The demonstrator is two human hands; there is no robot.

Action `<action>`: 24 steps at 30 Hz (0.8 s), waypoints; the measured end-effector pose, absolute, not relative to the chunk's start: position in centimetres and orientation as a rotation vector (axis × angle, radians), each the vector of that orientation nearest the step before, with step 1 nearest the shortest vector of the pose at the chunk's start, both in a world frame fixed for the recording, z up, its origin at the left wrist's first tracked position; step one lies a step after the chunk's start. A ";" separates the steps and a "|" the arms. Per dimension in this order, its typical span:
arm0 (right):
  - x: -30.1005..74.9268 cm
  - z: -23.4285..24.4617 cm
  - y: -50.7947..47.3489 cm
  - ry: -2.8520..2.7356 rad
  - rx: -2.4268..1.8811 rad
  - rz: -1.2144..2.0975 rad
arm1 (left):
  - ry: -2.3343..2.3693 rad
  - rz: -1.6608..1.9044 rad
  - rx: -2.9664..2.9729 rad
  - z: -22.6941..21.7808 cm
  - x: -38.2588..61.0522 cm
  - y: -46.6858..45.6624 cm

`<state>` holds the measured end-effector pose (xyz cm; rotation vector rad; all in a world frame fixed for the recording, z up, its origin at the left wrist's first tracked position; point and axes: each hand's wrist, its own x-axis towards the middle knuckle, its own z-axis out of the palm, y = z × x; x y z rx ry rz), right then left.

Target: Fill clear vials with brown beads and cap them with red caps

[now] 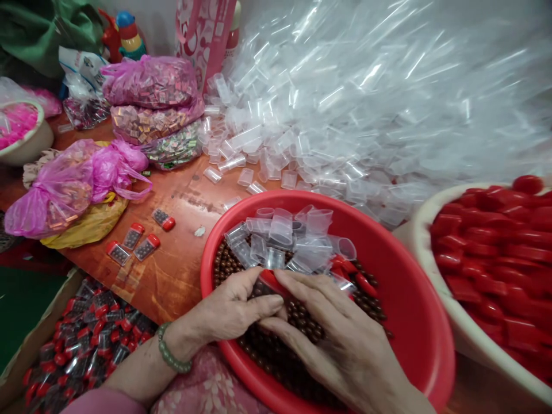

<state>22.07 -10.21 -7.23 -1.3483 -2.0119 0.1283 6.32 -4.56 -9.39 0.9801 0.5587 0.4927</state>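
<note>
Over a red basin point(409, 305), my left hand point(235, 307) is closed round a small clear plastic tube with a red cap point(271, 278). My right hand point(340, 333) closes on the same capped tube from the other side, its fingertips at the cap. Fingers hide most of the tube. Beneath my hands, the basin holds many small round brown balls point(304, 319). Empty clear tubes point(282, 227) lie heaped on the balls toward the basin's far side, with a few loose red caps point(364, 284) beside them.
A big pile of clear tubes point(345, 115) covers the back right. White tub point(425, 230) of red caps stands right. Several filled, capped tubes point(146, 246) lie on the wooden table point(181, 213); more fill a box point(86, 339) below left. Pink bags point(150, 83) stand behind.
</note>
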 end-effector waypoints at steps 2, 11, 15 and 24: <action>22.1 -7.1 -10.1 -2.067 -1.357 0.120 | 0.573 0.488 0.991 -9.3 6.3 -4.6; 21.6 -7.6 -9.7 -2.009 -1.298 0.190 | 0.774 0.552 1.153 -8.9 6.7 -5.3; 22.2 -7.4 -9.3 -1.965 -1.274 0.354 | 0.743 0.604 1.022 -8.8 6.7 -5.0; 24.3 -7.9 -9.3 -1.279 -1.414 0.855 | 0.738 0.555 1.049 -8.4 6.8 -4.3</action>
